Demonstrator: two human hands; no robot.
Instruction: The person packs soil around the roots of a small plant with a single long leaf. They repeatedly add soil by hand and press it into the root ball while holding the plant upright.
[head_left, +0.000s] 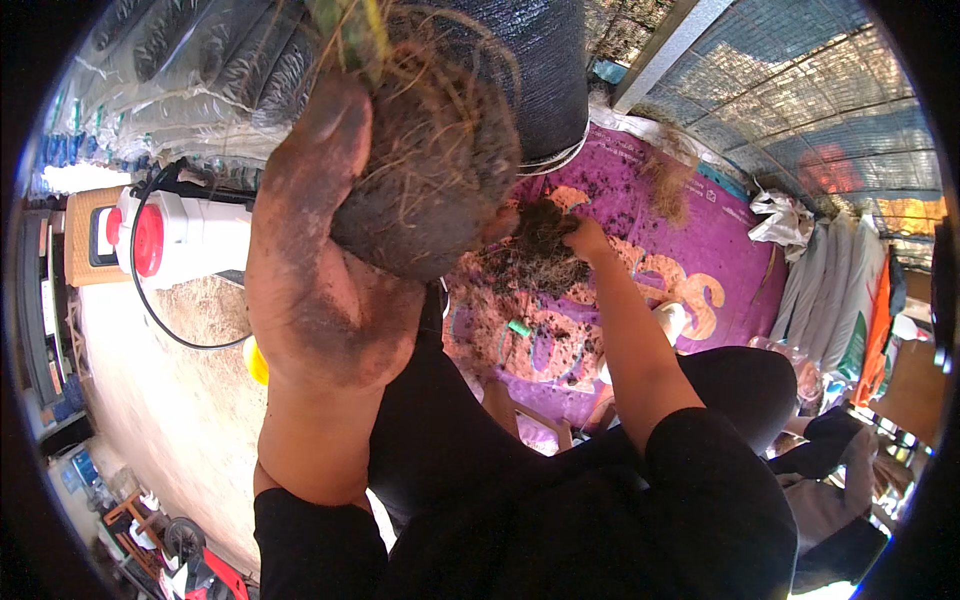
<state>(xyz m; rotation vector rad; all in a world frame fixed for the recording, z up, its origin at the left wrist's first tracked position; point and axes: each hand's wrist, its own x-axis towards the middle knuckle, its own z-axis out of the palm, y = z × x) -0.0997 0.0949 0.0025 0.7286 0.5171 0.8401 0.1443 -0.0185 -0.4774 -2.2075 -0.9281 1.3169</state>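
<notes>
Close to the camera, my left hand, stained with dark soil, holds up a plant's root ball with thin tan roots. Green and yellow leaf or stem parts show above my left thumb, cut off by the picture's top. Farther down, my right hand is at a clump of dark soil and fine roots, its fingertips closed on the clump's edge. That clump lies on a purple printed sheet scattered with soil crumbs. A small green object lies on the sheet below the clump.
A large black container stands beyond the sheet. Filled clear bags are stacked at upper left, above a white container with a red cap. Mesh and a metal post border the upper right. Another person sits at lower right.
</notes>
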